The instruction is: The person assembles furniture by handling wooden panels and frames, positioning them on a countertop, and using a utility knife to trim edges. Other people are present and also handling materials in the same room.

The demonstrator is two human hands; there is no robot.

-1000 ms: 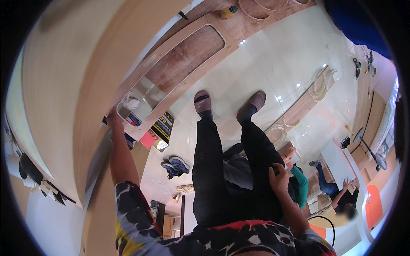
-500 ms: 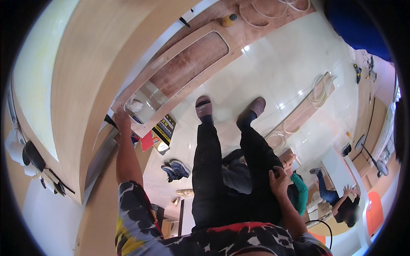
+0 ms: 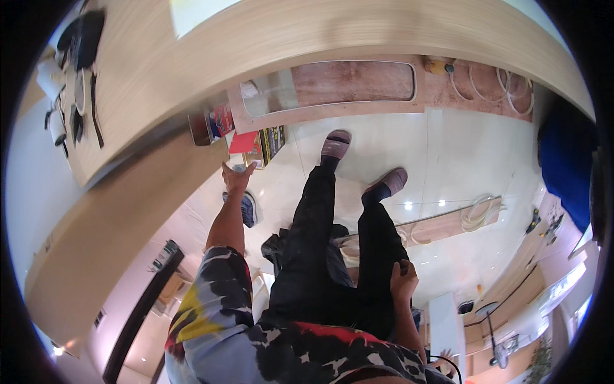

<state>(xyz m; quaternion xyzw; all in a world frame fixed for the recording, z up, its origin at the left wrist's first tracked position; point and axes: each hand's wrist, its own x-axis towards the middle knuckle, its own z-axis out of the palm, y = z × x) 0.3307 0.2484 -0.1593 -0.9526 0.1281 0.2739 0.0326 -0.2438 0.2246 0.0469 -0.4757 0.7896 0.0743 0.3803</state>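
Note:
My left hand (image 3: 238, 178) reaches forward over the floor, its thumb and fingers spread and nothing in them. Just past its fingertips are a red flat piece (image 3: 242, 142) and a black and yellow box (image 3: 273, 142). A dark blue sneaker (image 3: 249, 210) lies below the wrist. Beside my right thigh, my right hand (image 3: 404, 281) is curled closed near the black trousers (image 3: 300, 256). A small dark spot shows at its fingertips; what it is, I cannot make out.
A curved wooden counter (image 3: 307, 40) arcs across the front and left. Under it lies a wooden panel with a long rounded cutout (image 3: 419, 83), near a yellow bottle (image 3: 437, 66). Coiled pale strips (image 3: 481, 214) rest on a board at right. A blue-clothed person (image 3: 563, 166) is at far right.
My left hand has come away from the panel's corner by the counter and now hangs free over the floor. The view has turned left, and my right hand stays by my thigh.

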